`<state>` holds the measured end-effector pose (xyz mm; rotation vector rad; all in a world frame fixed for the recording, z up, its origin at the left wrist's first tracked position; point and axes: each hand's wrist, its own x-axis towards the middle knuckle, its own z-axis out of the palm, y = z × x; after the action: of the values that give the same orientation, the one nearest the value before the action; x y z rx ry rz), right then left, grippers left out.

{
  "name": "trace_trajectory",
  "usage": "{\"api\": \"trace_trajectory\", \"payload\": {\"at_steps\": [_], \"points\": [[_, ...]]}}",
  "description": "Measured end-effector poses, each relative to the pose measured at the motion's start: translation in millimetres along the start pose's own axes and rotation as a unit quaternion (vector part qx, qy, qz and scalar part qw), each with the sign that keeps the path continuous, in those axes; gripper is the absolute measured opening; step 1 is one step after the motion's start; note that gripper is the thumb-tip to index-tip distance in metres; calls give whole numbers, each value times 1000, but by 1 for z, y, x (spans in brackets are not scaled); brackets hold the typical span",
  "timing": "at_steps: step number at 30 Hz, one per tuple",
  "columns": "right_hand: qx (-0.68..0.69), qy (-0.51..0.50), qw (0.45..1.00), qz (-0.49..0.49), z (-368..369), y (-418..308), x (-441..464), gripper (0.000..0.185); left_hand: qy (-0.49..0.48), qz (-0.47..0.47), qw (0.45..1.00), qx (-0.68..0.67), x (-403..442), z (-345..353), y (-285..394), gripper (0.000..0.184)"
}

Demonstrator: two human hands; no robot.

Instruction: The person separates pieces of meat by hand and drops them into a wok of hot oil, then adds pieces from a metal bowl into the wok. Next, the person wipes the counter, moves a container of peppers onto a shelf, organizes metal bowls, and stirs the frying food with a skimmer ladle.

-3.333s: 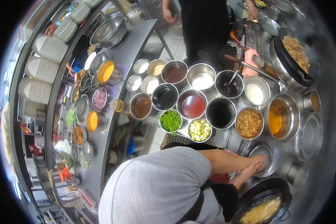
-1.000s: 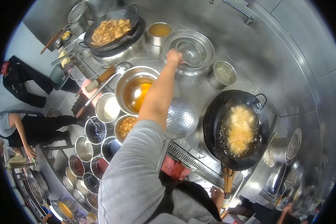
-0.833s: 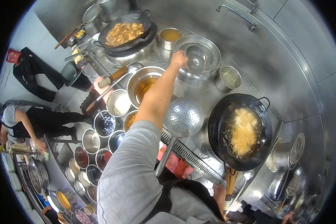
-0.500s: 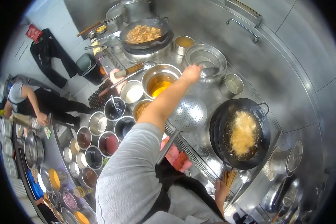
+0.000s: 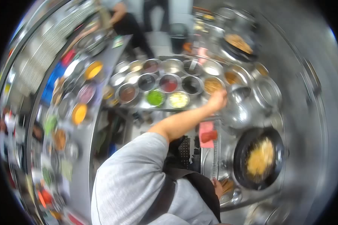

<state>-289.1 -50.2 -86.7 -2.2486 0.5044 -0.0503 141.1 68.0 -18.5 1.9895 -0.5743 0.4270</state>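
- Currently, the wok [image 5: 239, 159] sits at the right of the counter, yellow food [image 5: 260, 159] frying inside.
- The left hand [image 5: 218, 100] reaches out above and to the left of the wok, looking closed on the near side of a round metal scoop [image 5: 241, 93]; blur hides the individual fingers.
- That scoop appears over or beside the upper edge of a holed strainer [image 5: 239, 117], which lies just above the wok; I cannot tell whether the two touch.
- The right hand [image 5: 216, 187], below and left of the wok, is partly covered by the dark apron [image 5: 199, 187]; it is beside a stick brush [image 5: 227, 186], and I cannot tell whether it grips it.
- A pink cloth [image 5: 205, 128] lies left of the wok.
- Farther left and higher than the wok: green herbs [image 5: 155, 98] and pale cubes [image 5: 179, 100] in bowls.
- Far up and left of the wok, a green-and-white packet [image 5: 117, 41]; any print is too blurred to read.
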Motion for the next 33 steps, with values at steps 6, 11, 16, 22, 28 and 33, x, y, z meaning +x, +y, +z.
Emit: {"api": "trace_trajectory", "payload": {"at_steps": [6,11,16,22,28,33], "points": [[-56,-141,986,-69,11,-57,13,32,0,-389,859,-332,-142,-180,-19,18],[-113,-215,961,-135,55,-99,53,32,-8,-544,828,-137,-306,-273,-64,26],[-60,-300,937,-167,144,-96,92,29,3,-551,828,107,-427,-330,-64,13],[-169,-389,865,-266,237,-141,60,31,231,-530,775,-256,-521,-454,-21,19],[-315,-461,776,-296,314,-141,56,34,446,-500,677,-304,-640,-562,29,11],[-297,-476,773,-296,364,-126,89,33,661,-436,551,-264,-736,-598,80,18]]}}
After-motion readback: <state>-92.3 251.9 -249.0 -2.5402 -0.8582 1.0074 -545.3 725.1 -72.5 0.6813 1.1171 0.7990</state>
